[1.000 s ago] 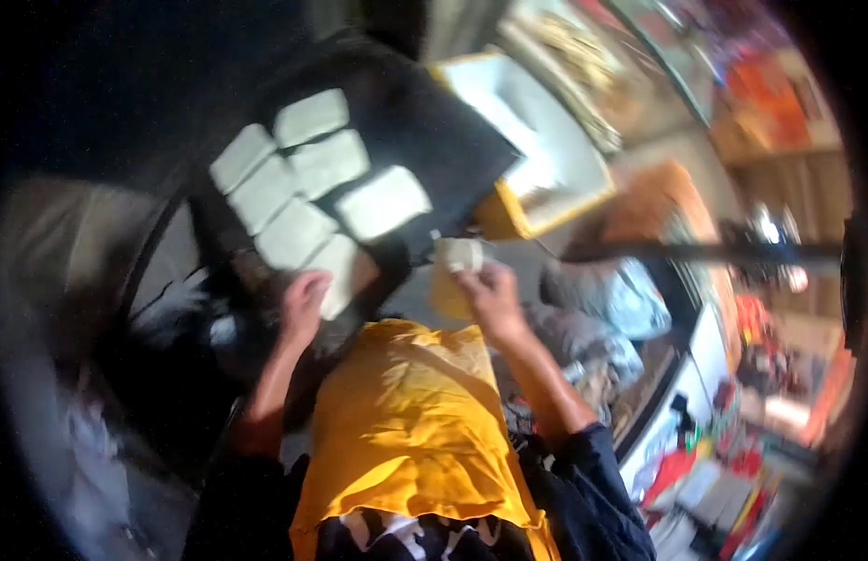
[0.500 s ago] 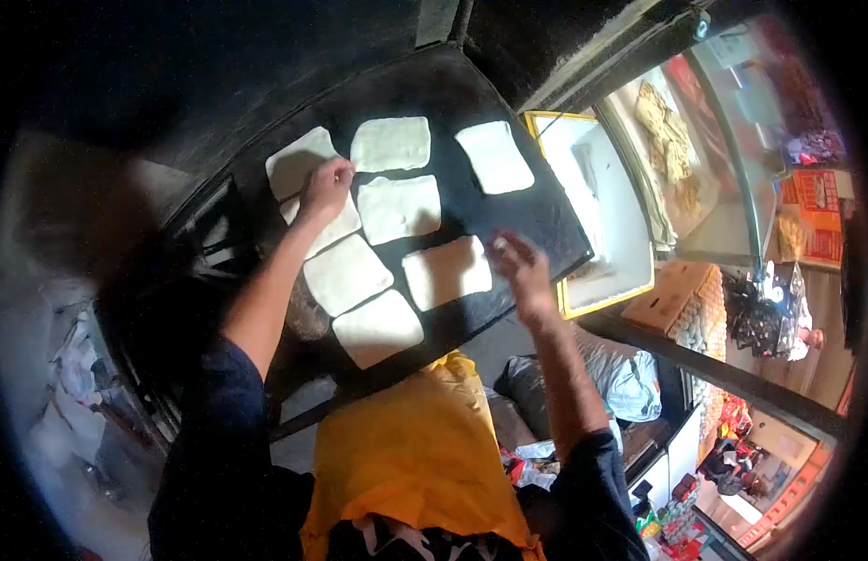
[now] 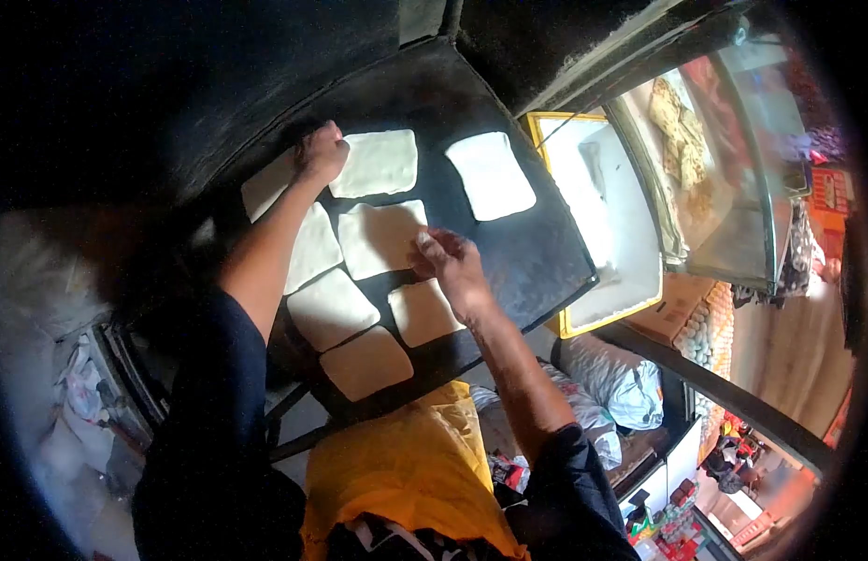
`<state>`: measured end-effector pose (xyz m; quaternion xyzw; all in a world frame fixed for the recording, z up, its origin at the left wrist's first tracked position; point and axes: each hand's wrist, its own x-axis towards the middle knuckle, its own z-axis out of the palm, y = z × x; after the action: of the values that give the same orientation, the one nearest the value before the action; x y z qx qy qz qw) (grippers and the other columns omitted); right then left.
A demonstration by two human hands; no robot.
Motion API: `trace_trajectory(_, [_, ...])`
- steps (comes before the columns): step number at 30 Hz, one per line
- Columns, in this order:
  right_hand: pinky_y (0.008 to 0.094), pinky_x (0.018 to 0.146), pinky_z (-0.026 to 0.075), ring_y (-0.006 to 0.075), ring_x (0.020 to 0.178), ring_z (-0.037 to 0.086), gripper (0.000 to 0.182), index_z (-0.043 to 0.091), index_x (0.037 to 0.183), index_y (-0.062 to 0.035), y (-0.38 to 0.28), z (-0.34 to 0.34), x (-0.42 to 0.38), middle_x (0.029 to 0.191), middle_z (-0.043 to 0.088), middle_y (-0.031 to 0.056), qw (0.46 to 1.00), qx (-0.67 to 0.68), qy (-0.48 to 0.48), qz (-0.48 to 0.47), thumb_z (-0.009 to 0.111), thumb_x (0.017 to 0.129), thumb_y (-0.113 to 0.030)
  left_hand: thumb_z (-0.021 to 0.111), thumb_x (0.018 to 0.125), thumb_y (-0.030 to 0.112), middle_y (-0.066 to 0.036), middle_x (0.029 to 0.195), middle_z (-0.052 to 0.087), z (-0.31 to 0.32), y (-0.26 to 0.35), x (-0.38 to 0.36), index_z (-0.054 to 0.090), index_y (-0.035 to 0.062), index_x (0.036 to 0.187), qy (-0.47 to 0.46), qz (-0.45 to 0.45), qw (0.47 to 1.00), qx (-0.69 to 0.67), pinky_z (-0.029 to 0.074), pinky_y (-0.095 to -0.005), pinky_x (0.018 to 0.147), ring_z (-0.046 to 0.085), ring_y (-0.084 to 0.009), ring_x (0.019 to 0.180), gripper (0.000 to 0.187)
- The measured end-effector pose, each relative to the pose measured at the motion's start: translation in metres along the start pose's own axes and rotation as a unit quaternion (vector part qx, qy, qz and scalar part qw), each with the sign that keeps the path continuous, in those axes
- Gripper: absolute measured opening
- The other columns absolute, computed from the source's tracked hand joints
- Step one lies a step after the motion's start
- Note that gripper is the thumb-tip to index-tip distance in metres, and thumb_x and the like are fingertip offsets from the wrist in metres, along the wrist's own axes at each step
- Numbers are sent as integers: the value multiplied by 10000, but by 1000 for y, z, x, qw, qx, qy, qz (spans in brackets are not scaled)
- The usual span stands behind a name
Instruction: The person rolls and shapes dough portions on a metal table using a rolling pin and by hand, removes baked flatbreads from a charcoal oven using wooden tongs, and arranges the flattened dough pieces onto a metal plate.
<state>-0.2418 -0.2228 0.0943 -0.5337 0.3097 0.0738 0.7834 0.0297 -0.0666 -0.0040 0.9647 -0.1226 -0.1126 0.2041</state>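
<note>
Several flat, pale, roughly rectangular dough sheets lie on a dark griddle plate (image 3: 537,243). My left hand (image 3: 322,152) is closed, knuckles up, right at the left edge of the upper dough sheet (image 3: 376,163); its fingertips are hidden, and I cannot tell what is in them. My right hand (image 3: 452,266) has thumb and fingers pinched at the right edge of the middle dough sheet (image 3: 382,245). Just below that hand is another dough sheet (image 3: 423,313). My left forearm partly covers the far-left dough sheet (image 3: 265,187). One dough sheet (image 3: 491,176) lies apart on the right.
A white box with a yellow rim (image 3: 609,323) stands beyond the plate's right edge. Behind it is a glass case (image 3: 733,215) with browned flatbread (image 3: 677,131). Trays of eggs (image 3: 710,327) and grey sacks (image 3: 616,374) are at the right. A yellow apron (image 3: 406,458) hangs close to the plate's near edge.
My right hand has moved left, from beside the lower right sheet to the middle sheet's edge. My left hand has moved up to the upper sheet. The view has shifted slightly.
</note>
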Motion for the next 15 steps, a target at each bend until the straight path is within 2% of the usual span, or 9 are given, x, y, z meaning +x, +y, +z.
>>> trace_trajectory(2, [347,880,525,222,981,659,433,599,1249,35,-10,6,12,1054,674,114,1000,-17,-13,16,605,1009,-325,631,855,169,-140,1052,687,-4,6,-15,620,96,979,44,41,997,-48,517,-473,815,659,-349,1007,144])
trace_trajectory(4, [381,934,507,249,1053,627,565,543,1324,11,-13,9,27,1131,632,131,985,156,5,74,544,1016,-463,649,833,90,-135,1012,673,-20,35,-52,582,74,946,48,157,960,-226,522,-448,730,670,-336,901,132])
trace_trajectory(6, [425,972,494,292,1141,587,835,434,1427,-45,-25,15,28,1270,567,145,970,219,2,108,385,951,-730,670,856,26,-114,992,662,-48,63,-104,581,51,993,63,338,925,-161,522,-375,758,664,-256,899,165])
trace_trajectory(8, [474,996,499,336,1249,540,1020,346,1494,-74,-21,6,31,1421,489,165,941,306,-122,83,353,849,-864,719,849,72,-102,1093,656,-74,80,-160,605,55,1112,-51,354,910,-212,524,-359,854,649,-265,984,287])
trace_trajectory(10, [533,1055,449,336,1325,508,1062,321,1523,-111,-29,6,25,1477,473,154,913,369,-143,96,384,807,-892,732,853,97,-113,1165,645,-90,80,-191,595,58,1220,-17,326,919,-220,495,-350,964,624,-255,1094,394])
trace_trajectory(11, [543,1065,435,331,1338,498,1072,307,1533,-110,-37,10,20,1488,463,151,928,342,-114,88,393,804,-893,716,884,132,-119,1199,630,-81,68,-198,582,61,1241,-67,214,913,-341,472,-362,994,603,-247,1130,388])
trace_trajectory(13, [560,1088,402,326,1362,474,1121,258,1557,-90,-55,13,13,1508,443,150,952,286,-84,70,414,794,-896,647,943,141,-117,1150,650,-61,25,-191,600,43,1186,-16,165,951,-262,464,-359,975,615,-233,1099,266])
trace_trajectory(14, [521,1114,383,324,1366,463,1080,279,1547,-64,-65,15,11,1503,444,163,956,275,-94,43,414,832,-863,622,959,132,-118,1125,658,-50,1,-186,612,38,1158,-9,150,970,-190,465,-359,962,623,-242,1082,220])
trace_trajectory(15, [497,1119,378,329,1354,470,1021,300,1537,-49,-72,20,16,1502,441,171,973,206,-97,-28,396,875,-821,671,850,68,-158,973,630,-50,-3,-185,635,52,985,39,162,967,-194,468,-439,870,591,-365,987,140])
